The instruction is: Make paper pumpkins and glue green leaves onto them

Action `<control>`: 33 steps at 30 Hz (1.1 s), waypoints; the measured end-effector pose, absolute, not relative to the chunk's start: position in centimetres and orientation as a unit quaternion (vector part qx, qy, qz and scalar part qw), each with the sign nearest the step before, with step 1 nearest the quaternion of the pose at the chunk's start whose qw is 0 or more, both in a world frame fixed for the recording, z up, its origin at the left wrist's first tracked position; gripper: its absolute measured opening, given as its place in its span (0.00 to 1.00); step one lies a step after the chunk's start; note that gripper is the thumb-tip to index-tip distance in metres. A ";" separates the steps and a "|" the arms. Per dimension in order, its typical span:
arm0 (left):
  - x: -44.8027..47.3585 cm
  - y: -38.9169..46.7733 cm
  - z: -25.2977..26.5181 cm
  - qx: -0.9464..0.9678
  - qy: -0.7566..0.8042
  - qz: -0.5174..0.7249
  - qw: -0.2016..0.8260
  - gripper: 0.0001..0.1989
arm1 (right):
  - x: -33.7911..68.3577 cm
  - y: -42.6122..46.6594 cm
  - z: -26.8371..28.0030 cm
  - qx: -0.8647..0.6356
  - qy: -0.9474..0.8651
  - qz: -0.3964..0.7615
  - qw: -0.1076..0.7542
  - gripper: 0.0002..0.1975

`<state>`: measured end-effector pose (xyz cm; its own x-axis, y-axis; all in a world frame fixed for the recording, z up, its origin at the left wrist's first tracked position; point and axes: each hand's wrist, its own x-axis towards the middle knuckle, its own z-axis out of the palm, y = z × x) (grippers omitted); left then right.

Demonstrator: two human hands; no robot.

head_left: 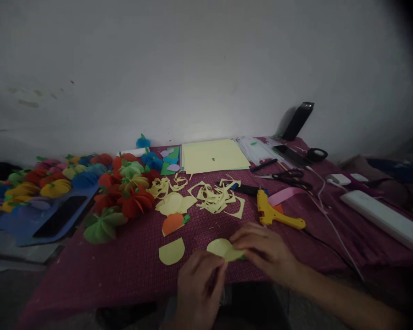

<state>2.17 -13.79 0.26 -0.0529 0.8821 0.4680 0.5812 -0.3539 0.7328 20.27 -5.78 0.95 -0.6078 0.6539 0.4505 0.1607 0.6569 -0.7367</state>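
Observation:
Near the table's front edge, a pale yellow paper cutout (220,246) is held between my two hands. My left hand (200,282) pinches its near left edge with thumb and fingertips. My right hand (265,250) is closed on its right side, where a bit of green shows by the fingertips. The fold of the paper is partly hidden by my fingers. Just left of my hands lies a yellow half-round paper piece (172,251). Beyond it rests an orange folded paper piece (173,224) with a green tab. Yellow paper circles (174,203) lie behind that.
A yellow glue gun (278,213) lies right of yellow paper scraps (216,197). Scissors (285,175) and a yellow paper stack (213,156) are farther back. Colourful paper pumpkins (136,199) crowd the left. A white cable (337,233) and long white device (382,217) lie right.

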 end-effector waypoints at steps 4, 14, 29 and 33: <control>1.6 -14.6 -0.8 0.710 0.514 0.475 0.071 0.08 | 21.4 -6.0 0.9 -0.154 -0.892 0.174 0.388 0.10; 1.0 -13.5 0.2 0.700 0.526 0.455 0.160 0.07 | 20.3 -5.3 2.5 -0.186 -0.902 0.232 0.314 0.09; -2.4 -14.3 -3.4 0.697 0.584 0.406 0.087 0.13 | 18.5 -1.5 0.4 -0.398 -0.742 0.526 0.119 0.11; -2.2 -14.5 -4.0 0.729 0.557 0.396 0.049 0.16 | 17.8 -1.8 -0.1 -0.412 -0.753 0.503 0.100 0.10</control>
